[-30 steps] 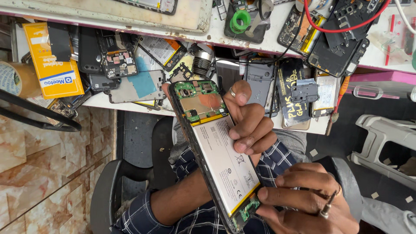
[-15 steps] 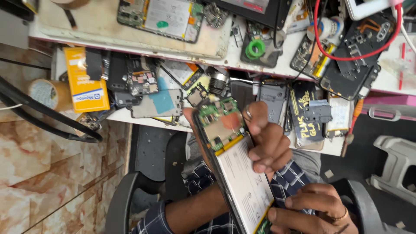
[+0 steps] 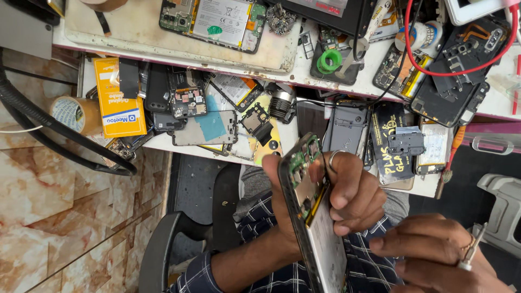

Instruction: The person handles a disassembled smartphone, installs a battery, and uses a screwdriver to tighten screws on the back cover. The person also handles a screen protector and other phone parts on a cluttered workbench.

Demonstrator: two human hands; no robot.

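My left hand [image 3: 350, 192] grips an opened smartphone [image 3: 304, 198] from behind, fingers wrapped over its right edge and a ring on one finger. The phone is tilted nearly edge-on, showing its green circuit board on top and its pale battery [image 3: 328, 244] below. My right hand [image 3: 434, 255] is at the lower right beside the phone's lower end. Its fingers are curled, it wears a ring, and a thin metal tool [image 3: 477, 234] sticks up out of it.
The cluttered bench [image 3: 163, 142] ahead holds several dismantled phones, back covers and boards. An orange box [image 3: 116, 97], a tape roll [image 3: 70, 114], a green ring [image 3: 329, 59] and a red cable [image 3: 429, 68] lie there. A black chair [image 3: 163, 244] stands below me.
The phone has turned from face-up to nearly edge-on. My right hand has come off its lower end and now sits to the right of it. The view has moved closer.
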